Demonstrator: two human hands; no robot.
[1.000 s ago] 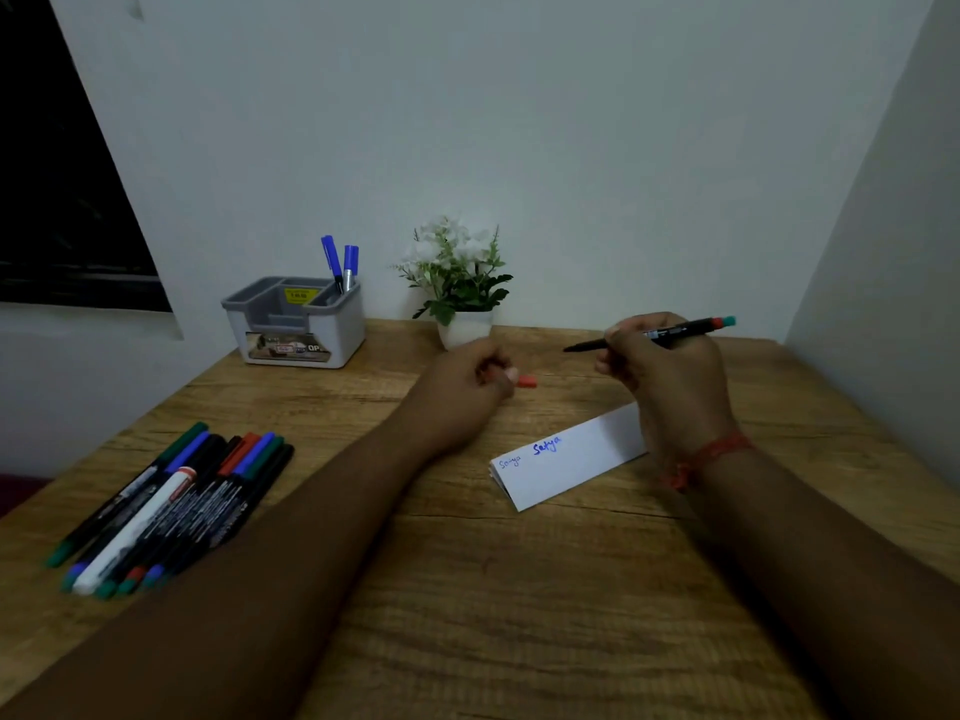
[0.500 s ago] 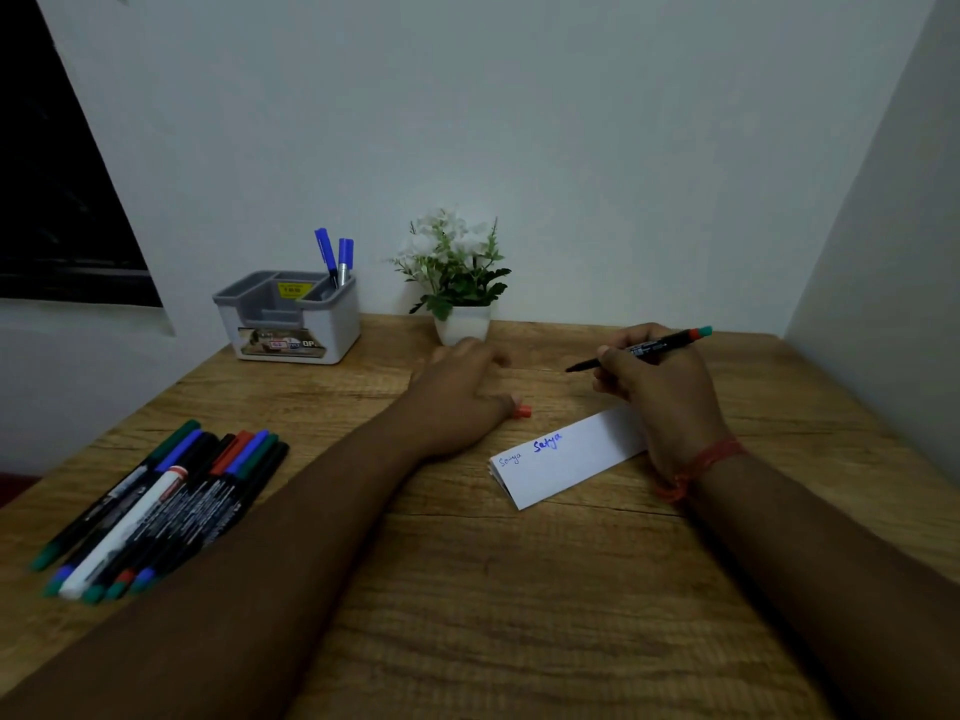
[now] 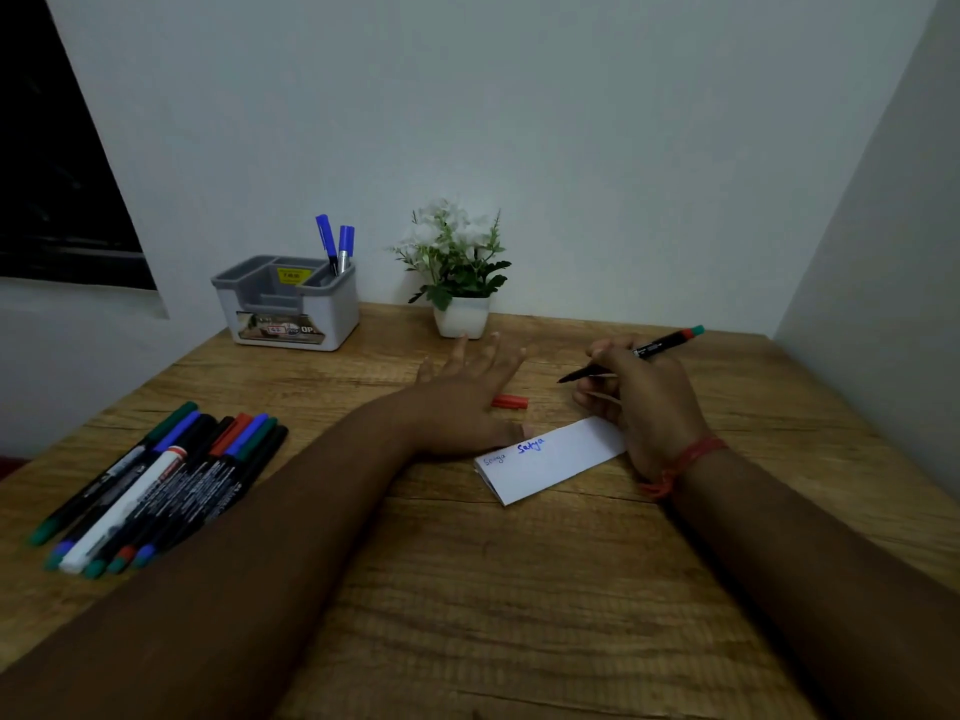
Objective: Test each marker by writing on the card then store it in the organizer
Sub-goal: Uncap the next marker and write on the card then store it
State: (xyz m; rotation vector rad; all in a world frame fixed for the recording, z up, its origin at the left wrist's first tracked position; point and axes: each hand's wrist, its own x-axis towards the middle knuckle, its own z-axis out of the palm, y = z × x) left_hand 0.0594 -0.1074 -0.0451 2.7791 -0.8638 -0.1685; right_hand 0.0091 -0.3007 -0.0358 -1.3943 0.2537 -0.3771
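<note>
A folded white card (image 3: 550, 459) with two written words lies on the wooden table (image 3: 467, 589). My right hand (image 3: 644, 397) grips an uncapped black marker (image 3: 654, 348), tip pointing left, above the card's far right end. The marker's red cap (image 3: 510, 402) lies on the table just beyond the card. My left hand (image 3: 467, 392) rests flat beside the card's left end, fingers spread, holding nothing. A grey organizer (image 3: 288, 304) at the back left holds two blue markers (image 3: 335, 246). Several capped markers (image 3: 161, 485) lie in a row at the left.
A small white pot with a green and white plant (image 3: 460, 272) stands at the back, just beyond my left hand. Walls close the table at the back and right. A dark window (image 3: 57, 163) is on the left.
My left hand has put the red cap down on the table and opened flat. My right hand has lowered the uncapped marker toward the card.
</note>
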